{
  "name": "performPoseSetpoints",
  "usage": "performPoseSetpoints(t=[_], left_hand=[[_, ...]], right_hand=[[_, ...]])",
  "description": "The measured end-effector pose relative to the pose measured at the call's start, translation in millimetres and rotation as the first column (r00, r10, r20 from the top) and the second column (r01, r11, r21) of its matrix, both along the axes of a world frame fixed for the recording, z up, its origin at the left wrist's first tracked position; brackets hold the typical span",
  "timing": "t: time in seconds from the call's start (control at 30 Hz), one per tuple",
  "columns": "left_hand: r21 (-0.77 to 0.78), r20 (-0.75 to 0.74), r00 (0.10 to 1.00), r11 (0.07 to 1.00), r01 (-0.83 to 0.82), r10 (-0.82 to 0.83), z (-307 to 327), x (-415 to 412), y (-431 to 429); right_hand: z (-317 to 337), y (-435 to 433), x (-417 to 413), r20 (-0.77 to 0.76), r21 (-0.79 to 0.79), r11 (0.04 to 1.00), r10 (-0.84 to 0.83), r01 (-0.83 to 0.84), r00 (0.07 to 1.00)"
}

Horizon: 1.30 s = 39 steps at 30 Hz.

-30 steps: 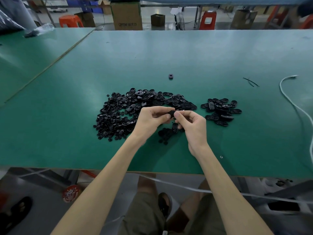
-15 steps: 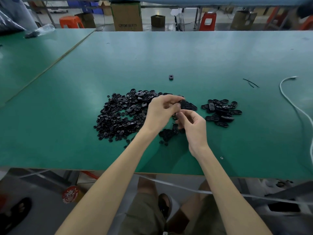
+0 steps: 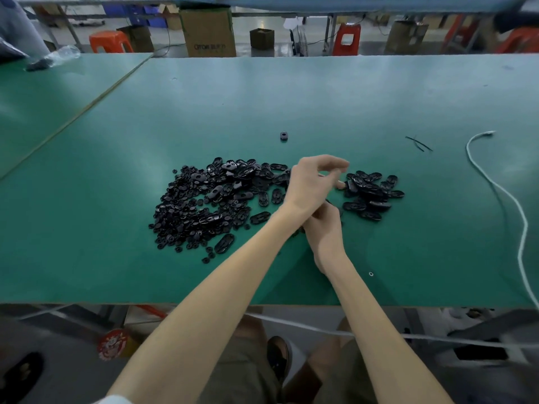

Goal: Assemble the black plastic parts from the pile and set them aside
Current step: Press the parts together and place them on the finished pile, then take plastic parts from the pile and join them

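Note:
A wide pile of loose black plastic parts (image 3: 210, 199) lies on the green table (image 3: 291, 97). To its right is a smaller heap of oval black pieces (image 3: 370, 193). My left hand (image 3: 312, 182) reaches across to that heap with its fingers loosely spread; one fingertip is at the heap's left edge and nothing shows in the hand. My right hand (image 3: 323, 225) sits beneath the left wrist at the pile's near right end. Its fingers are hidden, so what it holds cannot be seen.
One black part (image 3: 283, 136) lies alone farther back. Thin black strips (image 3: 418, 143) and a white cable (image 3: 510, 199) are on the right side. A small ring (image 3: 371, 274) lies near the front edge. Cardboard boxes (image 3: 207, 33) and stools stand beyond the table.
My left hand has carried a black piece away from the right hand to the small heap on the right and opened. The right hand stayed low by the pile.

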<state>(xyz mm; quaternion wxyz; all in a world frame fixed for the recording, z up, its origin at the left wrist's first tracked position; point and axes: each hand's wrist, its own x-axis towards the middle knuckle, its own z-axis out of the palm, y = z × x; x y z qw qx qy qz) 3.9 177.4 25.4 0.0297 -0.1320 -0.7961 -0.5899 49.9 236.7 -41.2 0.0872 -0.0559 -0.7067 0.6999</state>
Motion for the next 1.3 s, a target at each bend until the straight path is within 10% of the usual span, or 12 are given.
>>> performPoseSetpoints(t=[0.2,0.47,0.77,1.07,1.3], left_hand=[[-0.278,-0.107,0.968,0.928,-0.247,0.225,-3.8,-1.7,-80.9],[-0.762,-0.139,0.913,0.548,-0.345,0.383,-16.5,-4.4,-164.6],[-0.56,0.027,0.911,0.761,-0.328,0.412,-23.6,-1.2,-175.7],[-0.666,-0.087,0.879,0.629,-0.402,0.469,-29.2,-1.6,-183.4],[-0.584,0.065,0.856,0.716,-0.384,0.512,-23.8,-4.1,-182.5]], right_hand=[[-4.6,0.0,-0.2,-0.059,-0.001,1.0,0.021,-0.021,0.998],[-4.6,-0.2,1.7,-0.049,-0.007,0.999,0.032,-0.033,0.998],[-2.0,0.0,4.4,-0.044,0.004,1.0,0.026,-0.026,0.999],[-2.5,0.7,4.1,-0.041,0.007,1.0,0.026,-0.026,0.999],[-2.9,0.5,3.7,-0.038,0.01,1.0,0.025,-0.025,0.999]])
